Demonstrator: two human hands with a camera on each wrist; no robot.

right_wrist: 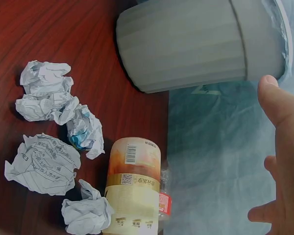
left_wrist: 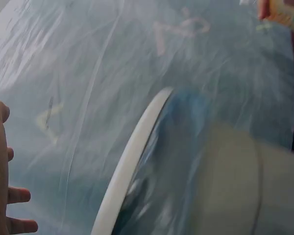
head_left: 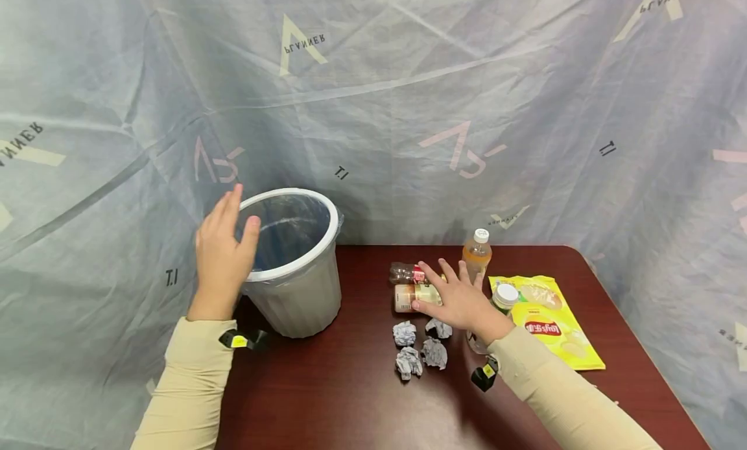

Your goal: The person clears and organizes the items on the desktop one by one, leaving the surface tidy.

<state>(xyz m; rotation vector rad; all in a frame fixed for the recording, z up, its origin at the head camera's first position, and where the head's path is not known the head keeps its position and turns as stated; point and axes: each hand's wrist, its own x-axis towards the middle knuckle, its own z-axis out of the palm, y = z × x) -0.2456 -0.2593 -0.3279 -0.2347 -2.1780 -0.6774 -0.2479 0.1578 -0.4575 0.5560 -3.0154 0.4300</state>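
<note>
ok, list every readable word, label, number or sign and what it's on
"PLANNER", flipped, repeated: grey backdrop sheet
"T.I", repeated: same sheet; its pink marks are unclear
"Lay's": yellow bag; its smaller print is unreadable
Too small or blurred: print on the tan-labelled container (barcode and QR code show), crumpled paper balls, red-labelled clear bottle, white bottle cap, yellow wrist tags

The person wears a long beige top: the left sleeve (head_left: pixel 189 385) and right sleeve (head_left: pixel 563 401) both reach the wrist, plain and creased into soft folds along the forearm. Beyond the cuffs, the left hand (head_left: pixel 224 259) and right hand (head_left: pixel 467 305) are bare. A small black device with a bright yellow label sits at each wrist, the left one (head_left: pixel 240 340) partly blurred, the right one (head_left: pixel 484 375) compact and angular.
</note>
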